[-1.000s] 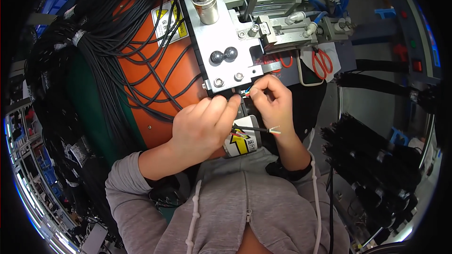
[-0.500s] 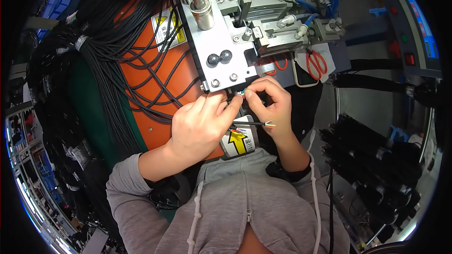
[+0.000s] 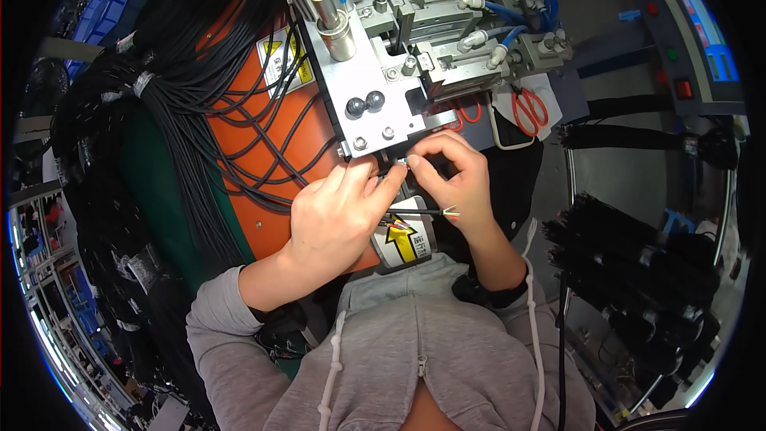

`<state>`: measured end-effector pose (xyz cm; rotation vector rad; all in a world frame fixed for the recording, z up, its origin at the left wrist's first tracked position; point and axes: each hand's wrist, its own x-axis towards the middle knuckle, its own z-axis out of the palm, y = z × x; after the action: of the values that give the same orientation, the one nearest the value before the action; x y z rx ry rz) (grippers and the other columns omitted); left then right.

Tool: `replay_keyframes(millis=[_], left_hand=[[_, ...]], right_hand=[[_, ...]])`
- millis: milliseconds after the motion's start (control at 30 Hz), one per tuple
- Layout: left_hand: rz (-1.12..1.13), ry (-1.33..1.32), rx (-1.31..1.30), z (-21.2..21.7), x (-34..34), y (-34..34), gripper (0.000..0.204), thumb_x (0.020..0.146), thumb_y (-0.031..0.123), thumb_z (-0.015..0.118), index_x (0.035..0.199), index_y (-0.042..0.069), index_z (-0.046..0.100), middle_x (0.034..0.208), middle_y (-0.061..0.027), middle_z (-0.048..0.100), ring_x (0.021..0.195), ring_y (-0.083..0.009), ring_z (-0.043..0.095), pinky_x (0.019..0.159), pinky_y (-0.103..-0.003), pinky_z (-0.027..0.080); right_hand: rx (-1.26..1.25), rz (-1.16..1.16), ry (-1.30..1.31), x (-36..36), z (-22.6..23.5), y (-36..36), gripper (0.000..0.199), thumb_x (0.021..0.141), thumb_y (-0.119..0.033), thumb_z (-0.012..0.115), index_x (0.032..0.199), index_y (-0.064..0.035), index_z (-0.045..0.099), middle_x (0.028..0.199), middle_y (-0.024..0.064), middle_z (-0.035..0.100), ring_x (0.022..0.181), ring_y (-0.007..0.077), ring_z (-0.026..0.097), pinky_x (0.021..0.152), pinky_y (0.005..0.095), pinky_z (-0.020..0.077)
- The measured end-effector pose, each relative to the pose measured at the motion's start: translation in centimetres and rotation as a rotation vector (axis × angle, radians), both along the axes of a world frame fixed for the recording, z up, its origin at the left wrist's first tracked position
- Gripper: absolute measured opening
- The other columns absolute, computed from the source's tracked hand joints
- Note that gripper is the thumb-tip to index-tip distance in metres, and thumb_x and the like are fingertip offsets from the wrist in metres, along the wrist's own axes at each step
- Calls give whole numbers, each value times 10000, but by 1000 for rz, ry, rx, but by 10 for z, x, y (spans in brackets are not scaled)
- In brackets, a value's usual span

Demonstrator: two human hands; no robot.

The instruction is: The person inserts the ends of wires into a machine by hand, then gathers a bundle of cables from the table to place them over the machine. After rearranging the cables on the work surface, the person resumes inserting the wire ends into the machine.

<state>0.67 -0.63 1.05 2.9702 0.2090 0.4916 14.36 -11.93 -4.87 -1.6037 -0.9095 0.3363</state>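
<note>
My left hand (image 3: 335, 209) is closed at the front edge of a metal machine head (image 3: 363, 56). Its thumb and forefinger pinch thin coloured wires (image 3: 403, 161), mostly hidden by the fingers. From the right, my right hand (image 3: 456, 179) meets them there, thumb and forefinger pressed together on the same wires. Below the left hand, a black cable (image 3: 423, 211) sticks out to the right, its stripped end fanning into fine coloured strands. Another stripped cable end with red and other coloured wires (image 3: 399, 225) shows just under it. Whether the palm grips these cables is hidden.
A thick bundle of black cables (image 3: 171, 112) spreads over an orange panel (image 3: 275, 164) at the left. Red-handled scissors (image 3: 528, 112) lie right of the machine. More black cable bundles (image 3: 630, 271) hang at the right, below a control panel with buttons (image 3: 685, 56).
The machine sits slightly farther left in the picture. Both hands keep nearly the same pinch; the right fingertips have shifted a little to the left.
</note>
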Motion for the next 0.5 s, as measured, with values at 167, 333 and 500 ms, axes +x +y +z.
replay_keyframes(millis=[167,333,500], left_hand=[[0,-5,-1,-1,0,1,320,756,63,633,1070,118,663,844,-2,554,714,-125,571,527,-252,439],[6,9,0,3,1,1,325,751,69,636,1070,122,669,843,0,557,714,-121,575,534,-247,440],[-7,36,-39,4,-3,1,301,750,73,639,1049,95,673,833,-1,552,692,-110,578,537,-242,440]], right_hand=[[-103,76,52,4,9,-3,55,808,-4,658,829,4,607,735,-5,586,688,58,535,629,208,426],[-217,51,335,0,1,-2,68,812,-9,656,854,8,605,745,0,584,686,70,534,635,221,434],[-79,24,205,-3,3,0,55,839,-17,642,849,-1,590,780,-10,580,725,50,522,659,206,424]])
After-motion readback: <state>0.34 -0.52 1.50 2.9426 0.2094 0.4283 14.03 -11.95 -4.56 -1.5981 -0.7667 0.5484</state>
